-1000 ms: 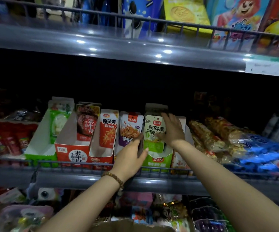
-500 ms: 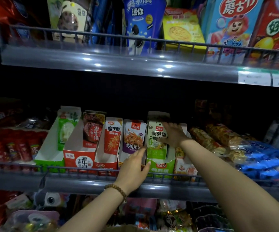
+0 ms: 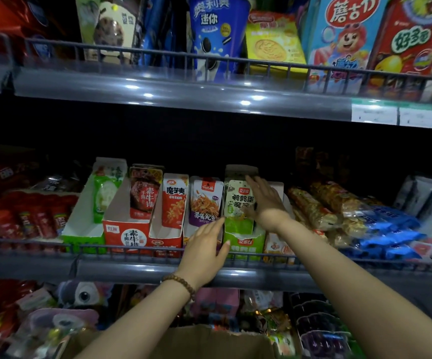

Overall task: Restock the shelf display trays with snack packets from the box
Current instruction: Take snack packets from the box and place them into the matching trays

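A row of cardboard display trays stands on the middle shelf. In the green tray (image 3: 244, 245) a white-and-green snack packet (image 3: 236, 203) stands upright. My right hand (image 3: 264, 202) lies against that packet's right side with straight fingers reaching to its top. My left hand (image 3: 206, 246) has straight fingers touching the front of the neighbouring tray, just below the purple packet (image 3: 204, 204) and beside the green tray. The brown cardboard box (image 3: 209, 342) sits open at the bottom edge, below my arms.
Left of the purple packet stand an orange-red packet (image 3: 174, 200), a red tray (image 3: 127, 235) with dark red packets and a green-and-white tray (image 3: 83, 229). Rolled snacks (image 3: 313, 208) and blue packets (image 3: 391, 229) lie to the right. A wire rail (image 3: 132, 251) fronts the shelf.
My right hand's fingers have straightened and slid up along the white-and-green packet. My left hand stays at the tray fronts. The view has tilted upward.
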Demonstrator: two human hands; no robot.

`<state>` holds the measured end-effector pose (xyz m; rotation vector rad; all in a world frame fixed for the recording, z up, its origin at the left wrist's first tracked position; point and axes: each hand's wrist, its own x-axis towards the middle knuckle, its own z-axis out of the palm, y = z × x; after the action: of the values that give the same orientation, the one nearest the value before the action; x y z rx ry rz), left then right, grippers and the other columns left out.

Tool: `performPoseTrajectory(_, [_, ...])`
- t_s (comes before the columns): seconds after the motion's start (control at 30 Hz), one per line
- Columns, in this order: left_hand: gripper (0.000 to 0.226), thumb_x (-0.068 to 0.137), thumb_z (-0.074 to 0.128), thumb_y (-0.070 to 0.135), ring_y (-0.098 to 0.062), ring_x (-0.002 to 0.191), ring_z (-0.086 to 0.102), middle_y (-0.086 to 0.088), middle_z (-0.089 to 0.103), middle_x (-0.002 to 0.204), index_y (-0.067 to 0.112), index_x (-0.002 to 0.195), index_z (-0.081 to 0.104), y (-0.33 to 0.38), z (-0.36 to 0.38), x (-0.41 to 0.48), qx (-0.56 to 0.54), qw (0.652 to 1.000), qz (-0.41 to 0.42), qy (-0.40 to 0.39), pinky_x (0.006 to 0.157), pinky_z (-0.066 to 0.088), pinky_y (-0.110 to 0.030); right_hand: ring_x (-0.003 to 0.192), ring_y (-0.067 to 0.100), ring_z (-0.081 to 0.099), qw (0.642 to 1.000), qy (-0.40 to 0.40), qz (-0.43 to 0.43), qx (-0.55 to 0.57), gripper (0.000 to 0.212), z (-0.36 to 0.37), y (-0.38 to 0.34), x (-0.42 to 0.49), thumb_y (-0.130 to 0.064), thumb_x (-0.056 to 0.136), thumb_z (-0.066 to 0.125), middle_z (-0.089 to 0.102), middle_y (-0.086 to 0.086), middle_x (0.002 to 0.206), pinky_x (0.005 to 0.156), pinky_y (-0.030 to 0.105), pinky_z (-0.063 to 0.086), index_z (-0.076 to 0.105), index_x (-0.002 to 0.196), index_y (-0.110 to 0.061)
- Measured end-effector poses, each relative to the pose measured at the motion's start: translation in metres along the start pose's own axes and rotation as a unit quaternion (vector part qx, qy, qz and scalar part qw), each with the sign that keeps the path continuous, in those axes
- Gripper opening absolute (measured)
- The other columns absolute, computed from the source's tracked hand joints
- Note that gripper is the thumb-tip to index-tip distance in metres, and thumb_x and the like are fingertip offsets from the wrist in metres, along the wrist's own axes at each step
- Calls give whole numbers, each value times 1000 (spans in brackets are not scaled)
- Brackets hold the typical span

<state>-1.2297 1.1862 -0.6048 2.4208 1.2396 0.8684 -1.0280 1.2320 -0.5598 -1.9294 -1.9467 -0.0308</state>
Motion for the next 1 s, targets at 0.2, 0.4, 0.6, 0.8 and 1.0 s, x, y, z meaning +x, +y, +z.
performPoseTrajectory(0.2, [58, 97, 41, 42, -6, 142, 16, 11, 23, 153, 28, 149, 19, -22, -11, -63, 8, 1000, -5, 3, 118, 12, -26, 146, 12, -2, 994, 3, -69, 90, 68, 8, -47, -88, -46, 94, 46, 1, -8, 158, 119, 38, 5, 7, 149, -36])
performPoseTrajectory(0.4, [65, 92, 27, 59, -7, 142, 15, 10, 23, 154, 29, 149, 17, -68, -6, -169, 61, 996, -44, -53, 114, 5, -21, 142, -1, -9, 980, -97, -76, 156, 67, 66, -78, -190, -47, 93, 47, -5, -24, 154, 116, 29, 3, 6, 146, -44])
performPoseTrajectory(0.6, [109, 62, -12, 87, -9, 143, 13, 12, 18, 155, 28, 149, 17, -115, 11, -244, 62, 978, -132, -146, 116, 10, -24, 141, 2, 15, 956, -201, -54, 207, 60, 134, -93, -253, -45, 92, 52, 21, -16, 152, 116, 25, 15, 29, 145, -31])
performPoseTrajectory(0.8, [116, 58, -15, 89, -11, 143, 14, 7, 21, 155, 27, 149, 20, -138, 31, -275, 52, 957, -206, -195, 117, 15, -32, 117, 17, 51, 877, -313, 193, 308, 54, 213, -102, -259, -38, 93, 53, 49, 7, 137, 94, 21, 43, 42, 138, -10])
performPoseTrajectory(1.0, [79, 84, 16, 72, -11, 144, 12, 7, 18, 156, 26, 149, 18, -134, 29, -281, 38, 953, -225, -199, 116, 12, -33, 70, 14, 59, 824, -280, 322, 373, 9, 261, -114, -256, -23, 88, 64, 64, 7, 89, 64, 25, 47, 60, 85, -16])
